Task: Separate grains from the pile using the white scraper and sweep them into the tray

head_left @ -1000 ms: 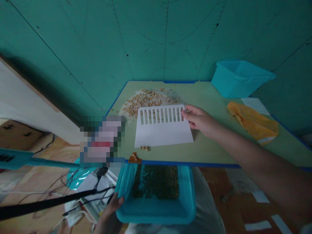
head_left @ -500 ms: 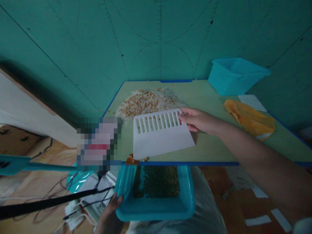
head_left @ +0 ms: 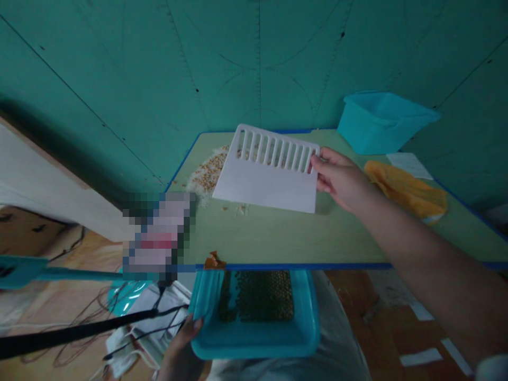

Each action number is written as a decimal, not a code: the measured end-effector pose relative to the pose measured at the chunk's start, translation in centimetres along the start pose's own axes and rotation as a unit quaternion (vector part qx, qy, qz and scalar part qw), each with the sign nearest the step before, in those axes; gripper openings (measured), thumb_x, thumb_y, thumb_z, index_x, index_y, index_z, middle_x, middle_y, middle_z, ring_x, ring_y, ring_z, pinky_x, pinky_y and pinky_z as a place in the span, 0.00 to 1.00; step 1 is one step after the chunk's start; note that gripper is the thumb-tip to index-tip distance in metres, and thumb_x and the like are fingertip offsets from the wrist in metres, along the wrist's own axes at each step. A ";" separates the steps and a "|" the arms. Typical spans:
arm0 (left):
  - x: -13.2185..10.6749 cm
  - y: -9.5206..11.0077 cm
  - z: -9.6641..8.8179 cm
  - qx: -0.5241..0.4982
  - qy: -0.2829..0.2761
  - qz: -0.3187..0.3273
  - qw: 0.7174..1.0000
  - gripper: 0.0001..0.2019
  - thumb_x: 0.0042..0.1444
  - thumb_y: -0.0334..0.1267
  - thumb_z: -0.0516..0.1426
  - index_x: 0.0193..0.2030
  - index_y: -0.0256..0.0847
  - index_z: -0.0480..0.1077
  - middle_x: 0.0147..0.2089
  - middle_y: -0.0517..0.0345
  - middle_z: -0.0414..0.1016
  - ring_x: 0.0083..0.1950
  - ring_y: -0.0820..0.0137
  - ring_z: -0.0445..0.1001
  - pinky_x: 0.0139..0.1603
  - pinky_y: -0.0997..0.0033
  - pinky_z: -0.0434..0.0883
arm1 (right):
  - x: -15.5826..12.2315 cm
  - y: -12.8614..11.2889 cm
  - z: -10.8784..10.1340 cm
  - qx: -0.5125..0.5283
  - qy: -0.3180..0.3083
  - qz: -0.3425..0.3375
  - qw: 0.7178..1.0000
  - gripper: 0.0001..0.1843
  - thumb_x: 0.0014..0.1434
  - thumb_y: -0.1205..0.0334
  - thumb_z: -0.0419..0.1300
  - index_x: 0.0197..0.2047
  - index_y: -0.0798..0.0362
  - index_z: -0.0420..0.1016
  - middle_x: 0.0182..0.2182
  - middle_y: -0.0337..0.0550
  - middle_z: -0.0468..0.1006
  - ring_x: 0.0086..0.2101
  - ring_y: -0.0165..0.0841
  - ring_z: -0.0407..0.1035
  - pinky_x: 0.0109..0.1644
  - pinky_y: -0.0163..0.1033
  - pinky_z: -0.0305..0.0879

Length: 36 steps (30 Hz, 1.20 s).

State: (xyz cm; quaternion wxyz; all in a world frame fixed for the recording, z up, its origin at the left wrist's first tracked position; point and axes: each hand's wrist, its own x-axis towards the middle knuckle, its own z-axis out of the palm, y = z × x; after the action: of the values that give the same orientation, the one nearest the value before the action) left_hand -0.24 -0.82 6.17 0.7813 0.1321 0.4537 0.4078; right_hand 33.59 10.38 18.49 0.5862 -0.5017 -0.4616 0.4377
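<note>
My right hand grips the right end of a white plastic scraper with a row of slots along its top; the scraper is lifted and stands over a heap of grains and white powder at the far left of the green table. A few grains lie just in front of it. Below the table's near edge, my left hand holds the left rim of a teal tray whose bottom is covered with grains.
A teal tub stands at the table's far right, with an orange cloth and a white paper beside it. An orange scrap sits on the near edge. Cables and a black rod lie on the floor to the left.
My right hand has lifted the scraper from the table's near edge and carried it back over the grain heap. The grains it pushed to the edge are gone from there. The tray stays put.
</note>
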 end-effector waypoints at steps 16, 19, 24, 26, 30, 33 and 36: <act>0.7 -0.9 -1.3 -0.038 -0.009 -0.008 0.999 0.14 0.37 0.38 0.66 0.35 0.47 0.80 0.34 0.58 0.83 0.45 0.54 0.76 0.51 0.61 0.69 | 0.4 0.1 0.7 -0.087 0.056 0.063 0.993 0.10 0.60 0.68 0.50 0.26 0.53 0.60 0.17 0.32 0.62 0.15 0.21 0.50 0.17 0.29 0.41; 0.7 -0.7 -0.8 -0.034 0.005 -0.013 0.999 0.14 0.35 0.38 0.66 0.35 0.48 0.80 0.35 0.59 0.83 0.45 0.54 0.77 0.52 0.61 0.68 | 0.3 0.1 0.9 -0.088 0.053 0.083 0.991 0.10 0.60 0.68 0.50 0.26 0.53 0.61 0.18 0.33 0.63 0.16 0.21 0.53 0.18 0.29 0.43; 0.4 -0.3 0.0 0.014 0.030 -0.005 0.999 0.17 0.30 0.41 0.68 0.32 0.45 0.80 0.33 0.56 0.83 0.40 0.54 0.78 0.52 0.63 0.68 | 0.3 0.2 0.9 -0.086 0.051 0.093 0.991 0.09 0.59 0.68 0.51 0.26 0.54 0.61 0.19 0.34 0.63 0.17 0.22 0.54 0.19 0.28 0.45; 0.4 -0.1 0.2 0.026 0.041 -0.010 0.999 0.16 0.26 0.41 0.69 0.29 0.45 0.81 0.32 0.55 0.83 0.38 0.54 0.79 0.51 0.63 0.68 | 0.4 0.3 0.8 -0.077 0.055 0.087 0.992 0.08 0.59 0.68 0.51 0.27 0.54 0.62 0.20 0.35 0.65 0.18 0.22 0.57 0.19 0.28 0.47; 0.4 0.0 0.3 0.029 0.029 -0.010 0.999 0.17 0.25 0.42 0.69 0.29 0.47 0.81 0.32 0.56 0.83 0.35 0.55 0.79 0.52 0.63 0.68 | 0.5 0.3 0.6 -0.081 0.057 0.076 0.992 0.08 0.58 0.67 0.51 0.27 0.53 0.61 0.20 0.34 0.64 0.18 0.23 0.55 0.19 0.29 0.47; 0.3 0.0 0.6 0.034 0.004 -0.010 0.999 0.14 0.29 0.42 0.69 0.28 0.48 0.81 0.33 0.57 0.83 0.36 0.55 0.79 0.53 0.62 0.67 | 0.5 0.3 0.7 -0.081 0.059 0.087 0.991 0.08 0.58 0.67 0.51 0.27 0.53 0.61 0.20 0.35 0.64 0.19 0.24 0.57 0.20 0.29 0.51; 0.2 0.0 0.9 0.025 -0.022 -0.009 0.999 0.12 0.33 0.42 0.68 0.29 0.48 0.81 0.33 0.57 0.83 0.38 0.55 0.79 0.53 0.60 0.67 | 0.4 0.2 0.8 -0.084 0.058 0.104 0.989 0.09 0.58 0.67 0.51 0.26 0.54 0.61 0.19 0.35 0.64 0.18 0.23 0.57 0.19 0.29 0.50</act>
State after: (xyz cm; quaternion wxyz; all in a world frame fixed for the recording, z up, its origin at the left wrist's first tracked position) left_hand 0.53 -0.49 6.59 0.7915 0.1561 0.4472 0.3862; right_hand 32.91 10.96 18.34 0.5188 -0.6190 -0.4077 0.4261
